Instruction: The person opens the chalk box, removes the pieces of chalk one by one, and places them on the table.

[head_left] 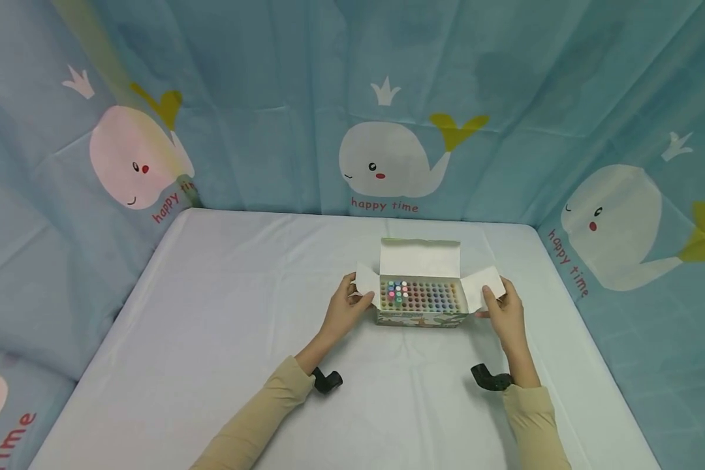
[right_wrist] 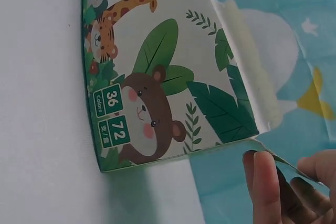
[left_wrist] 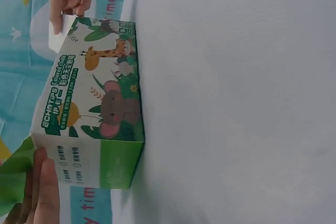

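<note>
A cardboard box of colored chalk [head_left: 421,319] stands on the white-covered table with its lid [head_left: 420,258] raised at the back. My left hand [head_left: 342,313] pinches the left side flap [head_left: 367,279] between thumb and fingers. On the other side, my right hand [head_left: 506,318] holds the right flap [head_left: 478,284], folded outward. Rows of round chalk ends fill the box, and several brighter sticks [head_left: 397,292] show in its left part. Printed animals cover the front panel [left_wrist: 107,77] in the left wrist view. A bear and "36 Colors" show on the box [right_wrist: 152,77] in the right wrist view.
White cloth [head_left: 241,294] covers the table. Blue curtains [head_left: 258,130] with printed whales hang along its back and both sides. Black wrist camera mounts [head_left: 328,381] stick out near both sleeves [head_left: 264,408].
</note>
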